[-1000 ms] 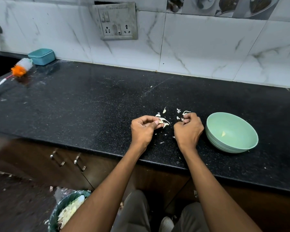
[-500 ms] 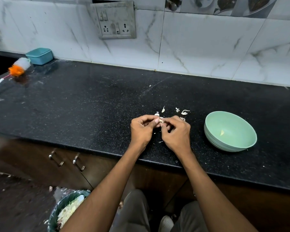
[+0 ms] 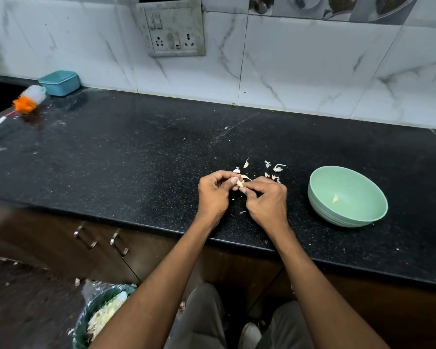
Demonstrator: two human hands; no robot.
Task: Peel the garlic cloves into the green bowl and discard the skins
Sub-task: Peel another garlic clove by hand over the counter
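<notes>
- One small pale garlic clove (image 3: 239, 183), pinched between left hand (image 3: 215, 195) and right hand (image 3: 267, 201); both hands' fingertips closed on it, above the black speckled stone counter (image 3: 136, 157).
- One round pale-green bowl (image 3: 347, 217), right of the hands, near the counter's front edge; one yellowish peeled piece (image 3: 334, 198) inside.
- Several white papery skins (image 3: 277, 168), scattered just beyond the hands.
- One lined waste bin (image 3: 86, 321) on the floor, lower left.
- No legible writing.

No readable text, label, brand or number appears anywhere, not even on the switch plate (image 3: 173, 27) on the wall tiles above the counter
</notes>
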